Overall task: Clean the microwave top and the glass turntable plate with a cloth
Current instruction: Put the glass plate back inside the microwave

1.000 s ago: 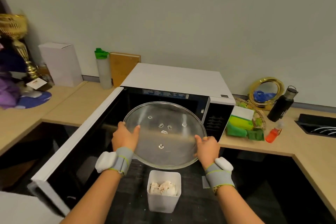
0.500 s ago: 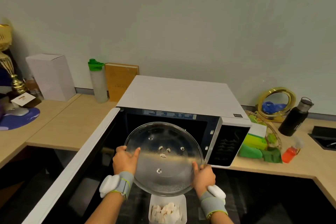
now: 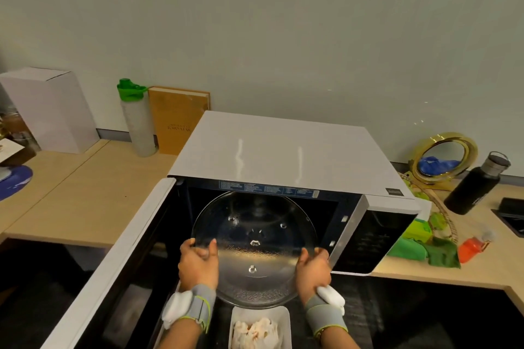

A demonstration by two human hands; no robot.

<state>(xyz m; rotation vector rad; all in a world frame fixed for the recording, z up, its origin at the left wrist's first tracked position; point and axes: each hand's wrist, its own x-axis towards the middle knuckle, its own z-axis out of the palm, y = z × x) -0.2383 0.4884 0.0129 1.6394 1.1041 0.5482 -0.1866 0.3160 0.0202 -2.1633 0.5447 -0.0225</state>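
While both hands hold it by opposite rims, the plate (image 3: 255, 249) hangs tilted in front of the microwave (image 3: 286, 161) mouth, its far edge up at the top of the cavity and its near edge low over a white tub (image 3: 259, 329) with pale crumpled stuff in it. To the left the open door (image 3: 113, 261) swings out along the plate's side, close to the left hand (image 3: 198, 263); to the right the dark control panel stands just beside the right hand (image 3: 313, 270). Above, the white top lies bare and flat, with clear wall behind it. The left hand grips the left rim, thumb lying over the glass and fingers curled under; the right hand grips the right rim likewise, thumb on top, fingers hidden below. Both wrists wear grey bands with white pods. Left of the microwave stand a book (image 3: 177, 119), a bottle (image 3: 137, 119) with a green cap and a white box (image 3: 51, 110). To its right lie green cloths (image 3: 425, 249), an orange bottle (image 3: 472, 246), a black flask (image 3: 476, 184) and a gold mirror (image 3: 442, 157).
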